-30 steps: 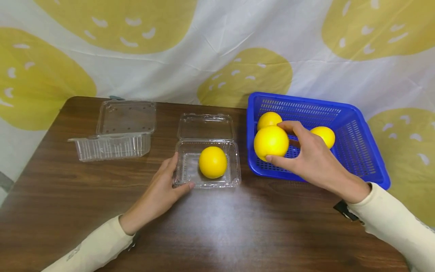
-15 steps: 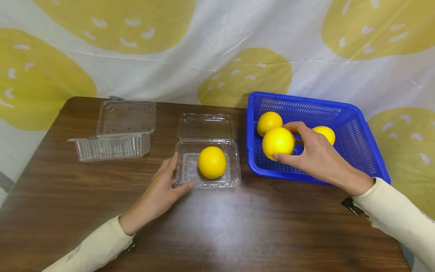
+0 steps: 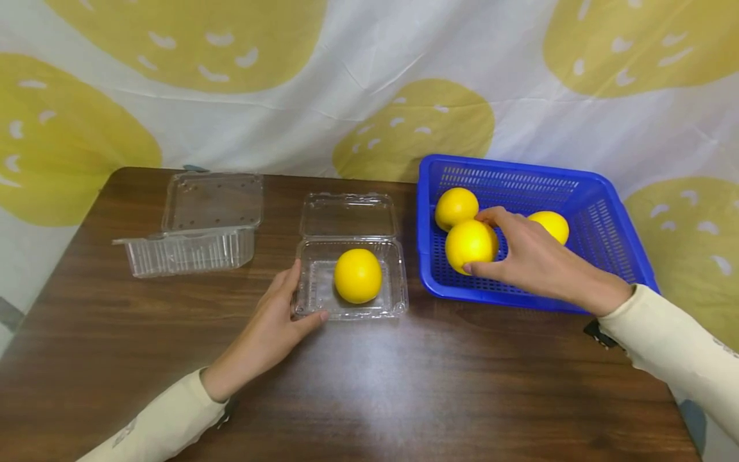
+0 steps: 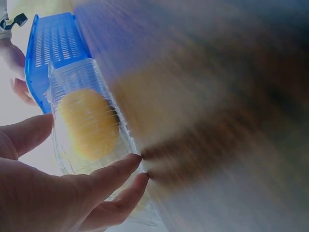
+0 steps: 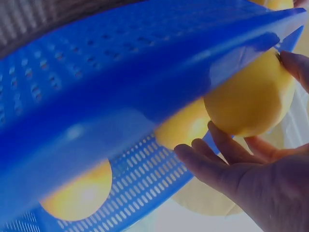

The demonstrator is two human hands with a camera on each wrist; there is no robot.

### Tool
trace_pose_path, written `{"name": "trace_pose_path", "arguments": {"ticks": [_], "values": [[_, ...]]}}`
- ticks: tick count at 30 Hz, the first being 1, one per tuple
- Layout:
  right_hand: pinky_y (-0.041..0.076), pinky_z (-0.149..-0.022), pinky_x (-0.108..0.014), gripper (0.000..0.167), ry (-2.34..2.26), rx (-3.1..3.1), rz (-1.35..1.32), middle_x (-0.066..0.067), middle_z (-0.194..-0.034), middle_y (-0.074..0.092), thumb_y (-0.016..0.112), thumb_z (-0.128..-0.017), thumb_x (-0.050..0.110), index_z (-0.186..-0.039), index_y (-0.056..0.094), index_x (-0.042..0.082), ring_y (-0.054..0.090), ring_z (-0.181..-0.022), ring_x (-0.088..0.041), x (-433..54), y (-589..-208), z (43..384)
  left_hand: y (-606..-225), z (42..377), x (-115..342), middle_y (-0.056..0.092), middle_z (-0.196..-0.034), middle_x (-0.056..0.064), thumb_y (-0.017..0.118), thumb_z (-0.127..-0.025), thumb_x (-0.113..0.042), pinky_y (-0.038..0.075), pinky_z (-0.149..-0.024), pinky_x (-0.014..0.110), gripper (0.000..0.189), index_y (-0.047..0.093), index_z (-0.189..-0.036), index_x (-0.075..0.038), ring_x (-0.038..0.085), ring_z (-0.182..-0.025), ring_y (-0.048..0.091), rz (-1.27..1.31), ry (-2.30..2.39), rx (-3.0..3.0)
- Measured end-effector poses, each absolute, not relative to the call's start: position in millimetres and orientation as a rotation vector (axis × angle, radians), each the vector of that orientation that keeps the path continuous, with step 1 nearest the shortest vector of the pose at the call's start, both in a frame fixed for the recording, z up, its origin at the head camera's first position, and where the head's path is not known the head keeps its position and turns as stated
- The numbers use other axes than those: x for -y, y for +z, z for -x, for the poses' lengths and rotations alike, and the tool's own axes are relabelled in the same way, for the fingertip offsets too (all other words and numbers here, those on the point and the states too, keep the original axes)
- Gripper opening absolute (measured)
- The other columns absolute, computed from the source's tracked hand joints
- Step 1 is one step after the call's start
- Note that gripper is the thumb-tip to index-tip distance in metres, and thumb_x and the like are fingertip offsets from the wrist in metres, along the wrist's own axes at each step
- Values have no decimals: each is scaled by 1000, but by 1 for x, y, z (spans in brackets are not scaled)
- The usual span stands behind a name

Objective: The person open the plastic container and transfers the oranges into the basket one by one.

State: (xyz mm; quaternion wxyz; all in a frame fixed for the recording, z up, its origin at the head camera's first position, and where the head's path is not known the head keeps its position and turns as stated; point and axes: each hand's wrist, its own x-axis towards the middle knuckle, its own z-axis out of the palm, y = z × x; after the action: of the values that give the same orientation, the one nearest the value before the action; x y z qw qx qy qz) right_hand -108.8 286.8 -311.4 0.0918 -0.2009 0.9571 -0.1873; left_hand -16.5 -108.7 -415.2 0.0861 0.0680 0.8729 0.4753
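Note:
With thumb and fingertips, my right hand point(image 3: 534, 256) grips a round yellow orange point(image 3: 469, 247) inside the blue basket point(image 3: 430, 289). The right wrist view shows that orange point(image 5: 251, 99) between the thumb and fingers, partly behind the basket rim. A second orange point(image 3: 456, 208) lies close behind it, and a third orange point(image 3: 548, 226) is partly covered by the hand. My left hand point(image 3: 274, 327) touches the left side and front corner of a lidded clear plastic box point(image 3: 314, 276), its fingers fairly straight. One orange point(image 3: 358, 276) sits in that box, whose lid point(image 3: 349, 215) stands open.
Another clear plastic box point(image 3: 190, 251) lies at the left with its lid point(image 3: 213, 199) open toward the back. A patterned cloth point(image 3: 288, 128) hangs behind the brown wooden table point(image 3: 375, 385). The basket stands near the table's back right.
My right hand has moved slightly to the right and lower into the basket with the orange it grips. The left hand stays at the box.

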Motion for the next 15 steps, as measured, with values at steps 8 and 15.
{"name": "trace_pose_path", "arguments": {"ticks": [8, 15], "values": [[54, -98, -62, 84, -434, -2772, 588, -27, -136, 67, 90, -91, 50, -148, 55, -2, 59, -127, -47, -290, -313, 123, -415, 16, 110, 37, -169, 32, 87, -97, -15, 33, -128, 64, 102, 21, -170, 10, 48, -154, 43, -202, 1413, -2602], [53, -104, -64, 83, -405, -2744, 645, -26, -137, 67, 92, -89, 49, -146, 56, 0, 56, -134, -47, -291, -316, 133, -414, 16, 109, 38, -168, 32, 87, -97, -16, 33, -128, 64, 102, 21, -170, 10, 48, -152, 44, -193, 1397, -2606]]}}
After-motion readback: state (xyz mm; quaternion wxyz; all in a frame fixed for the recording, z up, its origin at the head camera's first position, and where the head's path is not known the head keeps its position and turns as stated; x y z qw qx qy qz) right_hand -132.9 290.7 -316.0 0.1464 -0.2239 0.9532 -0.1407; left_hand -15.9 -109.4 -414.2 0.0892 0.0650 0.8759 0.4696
